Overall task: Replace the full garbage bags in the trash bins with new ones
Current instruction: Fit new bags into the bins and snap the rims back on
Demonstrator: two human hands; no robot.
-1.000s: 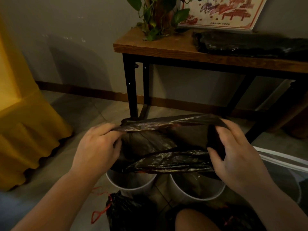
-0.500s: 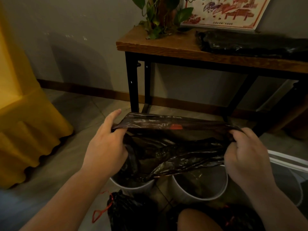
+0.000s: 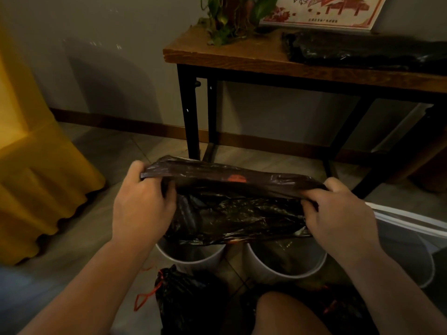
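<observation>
A new black garbage bag point(image 3: 232, 209) with a red mark near its top edge is stretched between my hands above two white trash bins. My left hand point(image 3: 142, 206) grips the bag's left end, and my right hand point(image 3: 338, 213) grips its right end. The left bin point(image 3: 193, 258) and the right bin point(image 3: 285, 267) stand side by side on the floor, their openings partly hidden by the bag. A full black bag point(image 3: 191, 301) tied with a red drawstring lies on the floor in front of the left bin.
A wooden table point(image 3: 254, 56) with black legs stands behind the bins and carries a plant point(image 3: 229, 18) and folded black bags point(image 3: 362, 52). A yellow cloth point(image 3: 36, 177) hangs at the left. A larger white bin point(image 3: 411, 238) sits at the right. My knee point(image 3: 287, 313) is at the bottom.
My hands have pulled the bag's mouth wider and taut. The right hand moved from an open hold on the rim to a curled grip at the bag's right end.
</observation>
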